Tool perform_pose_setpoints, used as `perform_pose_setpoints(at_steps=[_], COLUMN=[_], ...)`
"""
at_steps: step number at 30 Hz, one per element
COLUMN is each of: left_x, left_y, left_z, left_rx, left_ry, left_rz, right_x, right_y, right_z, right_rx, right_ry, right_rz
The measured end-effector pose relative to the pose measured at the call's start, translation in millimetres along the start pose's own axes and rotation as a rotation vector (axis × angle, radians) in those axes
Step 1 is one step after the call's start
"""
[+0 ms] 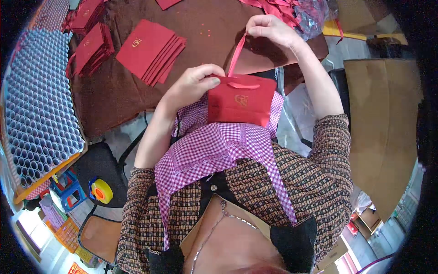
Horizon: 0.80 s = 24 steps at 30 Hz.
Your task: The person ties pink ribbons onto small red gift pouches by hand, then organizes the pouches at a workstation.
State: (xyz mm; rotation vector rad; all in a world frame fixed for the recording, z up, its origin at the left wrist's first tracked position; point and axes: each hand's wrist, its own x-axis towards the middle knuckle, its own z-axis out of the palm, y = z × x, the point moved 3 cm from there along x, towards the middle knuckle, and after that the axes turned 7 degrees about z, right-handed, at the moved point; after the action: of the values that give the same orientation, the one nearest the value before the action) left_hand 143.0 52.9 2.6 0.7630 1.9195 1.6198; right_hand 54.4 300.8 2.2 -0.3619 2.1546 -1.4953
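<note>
A small red paper gift bag with a gold emblem sits in front of my chequered apron. The fingers of my left hand are closed on its upper left edge. Above and to the right, my right hand pinches the end of a pink-red ribbon, drawn taut up from the bag's top. A second ribbon handle lies across the front of the bag. How the taut ribbon joins the bag is hidden behind its top edge.
A brown cloth covers the table. Stacked red bags lie on it, with another stack farther left. Loose ribbons and clear plastic are at the upper right. Many tubes stand at left; cardboard is at right.
</note>
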Motion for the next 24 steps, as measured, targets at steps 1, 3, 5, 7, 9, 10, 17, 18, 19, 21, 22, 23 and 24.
perform_pose_setpoints(at_steps=[1,3,5,7,9,10,17,18,19,21,22,23,24], left_x=[-1.1,-2.5,-3.9,-8.6,-14.1,-17.6,-24.9,-25.1,-24.3,-22.0,-20.6,-20.9,-21.0], left_y=[-1.3,-5.3,4.1,18.0,24.6,28.3,29.4,29.0,27.7,30.4,30.8,30.5,29.9], left_z=[0.8,-1.8,-3.2,-6.0,-6.0,-4.6,6.6,8.1,8.5,9.9,10.6,11.4,12.6], left_rx=[-0.003,0.051,0.165,0.320,0.368,0.411,0.561,0.568,0.584,0.545,0.506,0.505,0.502], left_ry=[0.001,0.135,0.231,0.332,0.365,0.392,0.276,0.262,0.260,0.253,0.243,0.244,0.236], left_rz=[0.004,-0.008,0.162,0.378,0.469,0.556,0.604,0.609,0.619,0.582,0.548,0.548,0.548], right_x=[-1.4,-2.8,-6.4,-18.2,-24.5,-31.2,-37.5,-40.3,-43.1,-43.4,-43.8,-44.5,-45.5], right_y=[4.2,9.0,14.7,-0.8,-3.2,-14.1,-31.4,-37.8,-46.7,-51.6,-52.9,-54.9,-56.6], right_z=[-4.9,-10.7,-9.8,-6.6,5.8,15.5,52.7,58.5,60.7,62.4,64.3,65.2,65.5], right_rx=[0.008,-0.042,-0.095,-0.167,-0.183,-0.156,0.177,0.177,0.240,0.322,0.322,0.350,0.379], right_ry=[-0.013,0.032,0.184,0.098,-0.121,-0.250,-0.413,-0.415,-0.373,-0.344,-0.346,-0.274,-0.200], right_rz=[0.001,0.010,-0.014,0.053,0.130,0.147,0.020,0.019,0.012,0.032,0.033,0.036,0.039])
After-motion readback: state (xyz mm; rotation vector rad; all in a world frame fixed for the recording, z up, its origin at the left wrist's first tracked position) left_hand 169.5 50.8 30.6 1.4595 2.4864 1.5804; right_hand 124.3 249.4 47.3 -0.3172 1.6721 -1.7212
